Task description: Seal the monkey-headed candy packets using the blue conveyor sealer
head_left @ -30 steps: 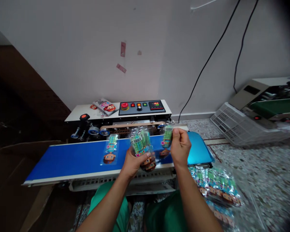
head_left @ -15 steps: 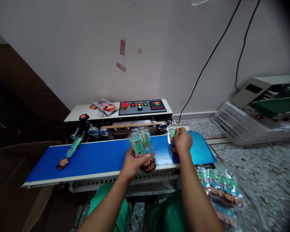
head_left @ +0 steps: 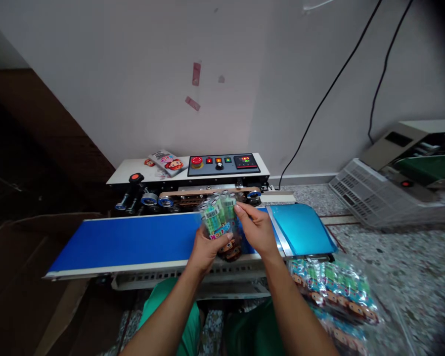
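Note:
My left hand (head_left: 207, 249) is wrapped round a fanned stack of clear packets (head_left: 217, 228) above the middle of the blue conveyor belt (head_left: 141, 242). The packets show green contents, a barcode, bright lettering and brown-haired cartoon faces at the lower end. At the stack's upper right, my right hand (head_left: 257, 227) pinches the edge of one packet between thumb and finger. Right behind the stack runs the sealing machine's band and rollers (head_left: 254, 195), partly hidden by the packets.
The machine's control panel (head_left: 222, 164) has a red stop button and lit display. A printed box (head_left: 168, 163) lies on its top. More filled packets (head_left: 337, 289) lie in plastic at lower right. A white crate (head_left: 374, 198) stands beyond; a cardboard box (head_left: 70, 301) is at left.
My right hand has moved left from a single packet at the belt's right end to the stack in my left hand. The packet at the belt's left end is gone from view.

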A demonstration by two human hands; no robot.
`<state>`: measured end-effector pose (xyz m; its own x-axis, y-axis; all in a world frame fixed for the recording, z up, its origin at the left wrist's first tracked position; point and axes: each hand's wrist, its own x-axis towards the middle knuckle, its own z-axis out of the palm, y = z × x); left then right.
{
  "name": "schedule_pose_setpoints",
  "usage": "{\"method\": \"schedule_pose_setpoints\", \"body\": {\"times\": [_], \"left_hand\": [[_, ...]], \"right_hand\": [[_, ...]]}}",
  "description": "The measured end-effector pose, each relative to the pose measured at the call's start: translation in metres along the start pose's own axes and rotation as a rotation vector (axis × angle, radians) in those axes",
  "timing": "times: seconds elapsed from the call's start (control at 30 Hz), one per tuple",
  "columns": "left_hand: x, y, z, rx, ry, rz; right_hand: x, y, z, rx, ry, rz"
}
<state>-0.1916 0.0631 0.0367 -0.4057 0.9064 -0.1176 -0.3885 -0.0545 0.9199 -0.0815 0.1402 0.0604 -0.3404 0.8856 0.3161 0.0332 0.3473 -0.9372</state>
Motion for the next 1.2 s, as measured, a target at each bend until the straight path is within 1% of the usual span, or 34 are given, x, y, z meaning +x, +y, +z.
{"method": "schedule_pose_setpoints", "body": {"times": [0.1, 0.17, 0.23, 0.27, 0.3, 0.33, 0.43, 0.5, 0.53, 0.6, 0.7, 0.77, 0.83, 0.87, 0.9, 0.93, 1.0, 1.03, 1.07, 1.1, 1.17, 1.2], "left_hand": [[0.0, 0.0, 0.001, -0.007, 0.004, 0.0], [-0.001, 0.001, 0.001, -0.007, 0.029, 0.005], [-0.002, 0.003, 0.0, -0.012, 0.032, -0.008], [-0.002, 0.004, 0.0, -0.015, 0.016, -0.024], [-0.003, 0.005, 0.0, -0.017, -0.008, -0.043], [-0.003, 0.006, 0.0, -0.018, -0.035, -0.064], [-0.003, 0.008, -0.001, -0.011, -0.065, -0.08], [-0.002, 0.008, 0.0, -0.012, -0.062, -0.076], [-0.002, 0.007, 0.0, -0.009, -0.063, -0.083], [-0.002, 0.007, 0.001, 0.003, -0.069, -0.108], [-0.002, 0.007, 0.004, 0.016, -0.077, -0.12], [-0.003, 0.008, 0.004, 0.016, -0.071, -0.109], [-0.003, 0.008, 0.004, 0.017, -0.07, -0.114], [-0.003, 0.009, 0.004, 0.019, -0.065, -0.116], [-0.003, 0.009, 0.003, 0.023, -0.057, -0.114], [-0.002, 0.008, 0.003, 0.027, -0.047, -0.107], [-0.002, 0.008, 0.002, 0.039, -0.016, -0.07], [-0.002, 0.007, 0.002, 0.045, -0.002, -0.05], [-0.002, 0.007, 0.003, 0.052, 0.005, -0.04], [-0.002, 0.006, 0.003, 0.061, -0.001, -0.044], [-0.004, 0.006, 0.004, 0.069, -0.026, -0.073], [-0.005, 0.006, 0.004, 0.063, -0.043, -0.088]], "right_hand": [[-0.001, -0.003, 0.002, -0.021, 0.123, -0.059], [0.001, -0.003, -0.005, -0.03, 0.26, -0.06], [0.005, 0.001, -0.02, -0.087, 0.425, -0.06], [0.007, 0.005, -0.03, -0.138, 0.49, -0.061], [0.01, 0.011, -0.041, -0.204, 0.524, -0.058], [0.012, 0.018, -0.053, -0.283, 0.529, -0.047], [0.017, 0.043, -0.085, -0.581, 0.433, 0.07], [0.02, 0.058, -0.097, -0.808, 0.377, 0.183], [0.021, 0.063, -0.099, -0.904, 0.351, 0.24], [0.025, 0.07, -0.094, -1.026, 0.292, 0.337], [0.032, 0.069, -0.075, -1.067, 0.188, 0.393], [0.035, 0.062, -0.06, -1.037, 0.154, 0.372], [0.034, 0.05, -0.048, -0.934, 0.203, 0.296], [0.031, 0.042, -0.042, -0.822, 0.224, 0.246], [0.028, 0.034, -0.036, -0.659, 0.208, 0.2], [0.023, 0.026, -0.029, -0.462, 0.151, 0.163], [0.012, 0.012, -0.015, -0.078, -0.014, 0.109], [0.007, 0.007, -0.008, 0.034, -0.045, 0.076], [0.003, 0.003, -0.002, 0.102, -0.034, 0.041], [0.0, 0.0, 0.003, 0.13, 0.029, 0.004], [-0.003, -0.003, 0.004, 0.148, 0.232, -0.063], [-0.002, -0.002, 0.001, 0.15, 0.329, -0.081]]}}
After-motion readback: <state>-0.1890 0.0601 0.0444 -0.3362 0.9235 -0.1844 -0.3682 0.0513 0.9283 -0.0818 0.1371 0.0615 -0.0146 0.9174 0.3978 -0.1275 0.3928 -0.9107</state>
